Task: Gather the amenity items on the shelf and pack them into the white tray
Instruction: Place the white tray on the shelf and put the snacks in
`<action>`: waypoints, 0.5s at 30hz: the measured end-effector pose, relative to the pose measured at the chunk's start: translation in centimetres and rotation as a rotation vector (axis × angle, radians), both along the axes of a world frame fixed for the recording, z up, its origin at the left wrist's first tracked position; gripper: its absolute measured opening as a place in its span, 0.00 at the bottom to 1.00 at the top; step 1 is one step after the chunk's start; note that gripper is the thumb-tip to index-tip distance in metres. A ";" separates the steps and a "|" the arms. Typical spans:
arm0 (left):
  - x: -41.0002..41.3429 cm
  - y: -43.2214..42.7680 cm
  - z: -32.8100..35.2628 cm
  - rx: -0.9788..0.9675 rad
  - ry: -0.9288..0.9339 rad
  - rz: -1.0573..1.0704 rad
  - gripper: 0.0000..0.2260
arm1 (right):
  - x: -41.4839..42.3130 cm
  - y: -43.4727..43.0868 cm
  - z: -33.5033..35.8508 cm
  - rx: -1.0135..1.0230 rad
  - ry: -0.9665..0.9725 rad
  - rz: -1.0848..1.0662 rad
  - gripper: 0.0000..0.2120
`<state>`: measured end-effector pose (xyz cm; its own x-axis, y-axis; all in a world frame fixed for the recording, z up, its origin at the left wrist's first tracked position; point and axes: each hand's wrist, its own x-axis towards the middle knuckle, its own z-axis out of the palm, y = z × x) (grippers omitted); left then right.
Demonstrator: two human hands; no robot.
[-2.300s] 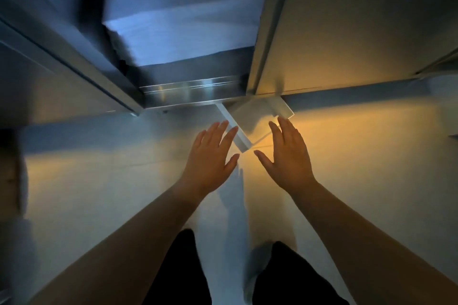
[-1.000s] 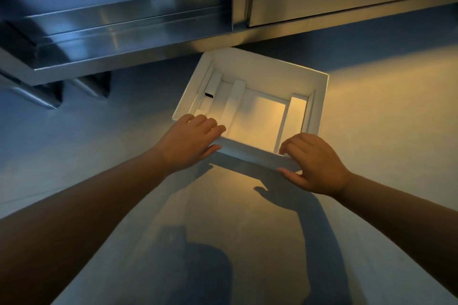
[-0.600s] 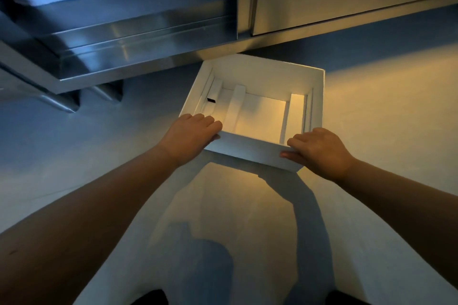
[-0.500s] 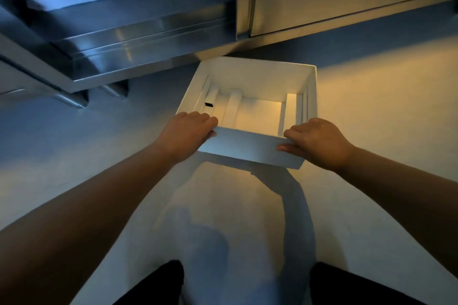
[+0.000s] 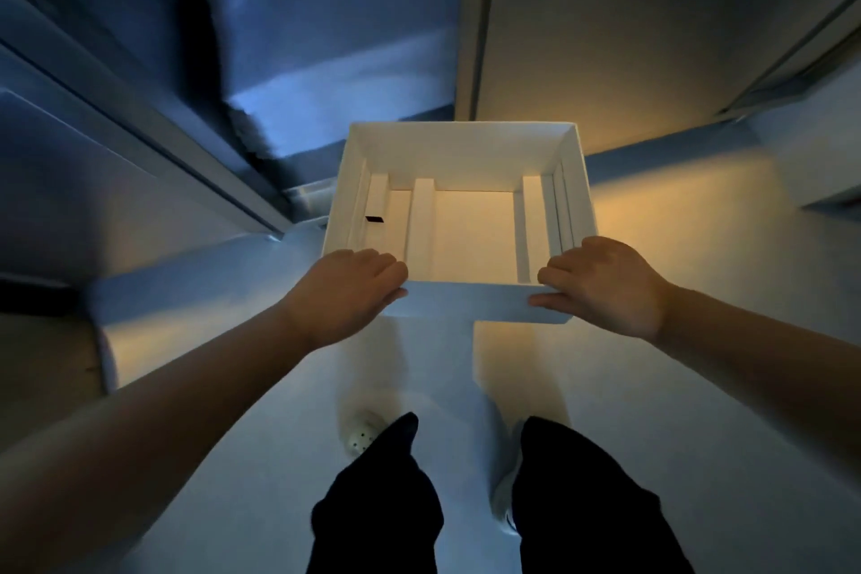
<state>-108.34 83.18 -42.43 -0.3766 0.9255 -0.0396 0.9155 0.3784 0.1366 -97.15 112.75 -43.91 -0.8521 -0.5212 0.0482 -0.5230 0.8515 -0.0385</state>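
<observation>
A white tray [image 5: 459, 142] with upright inner dividers hangs in the air in front of me, level and square to my view. My left hand [image 5: 347, 289] grips its near left corner, fingers curled over the rim. My right hand [image 5: 605, 282] grips the near right corner the same way, thumb along the outer wall. A small dark slot [image 5: 374, 219] shows in the left compartment. No amenity items are visible in the tray or elsewhere.
Metal shelving [image 5: 153, 140] runs diagonally at the left, and a flat cabinet panel [image 5: 629, 14] stands at the upper right. Below is a pale floor [image 5: 261, 457] with my dark trouser legs [image 5: 377, 503] and a light shoe [image 5: 361, 433]. The scene is dim.
My hands reached to the tray under the shelving, took hold of its near edge, drew it out and lifted it off the floor. My view has risen and my legs now show.
</observation>
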 end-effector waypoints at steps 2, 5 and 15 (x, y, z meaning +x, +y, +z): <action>0.5 -0.9 6.7 0.015 0.010 -0.007 0.08 | 0.1 -0.7 6.2 -0.012 0.042 0.016 0.14; 2.0 -2.2 15.8 0.024 0.049 0.026 0.07 | 0.0 -1.0 14.7 -0.035 0.078 0.055 0.14; 14.4 -6.9 35.3 0.075 0.372 0.334 0.09 | -0.1 -3.8 32.9 -0.121 0.384 0.437 0.19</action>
<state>-93.94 76.28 -7.14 -0.6284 0.7473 0.2158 0.7382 0.6604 -0.1375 -97.22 108.99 -11.02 -0.4698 -0.7912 0.3915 -0.8196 0.5557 0.1397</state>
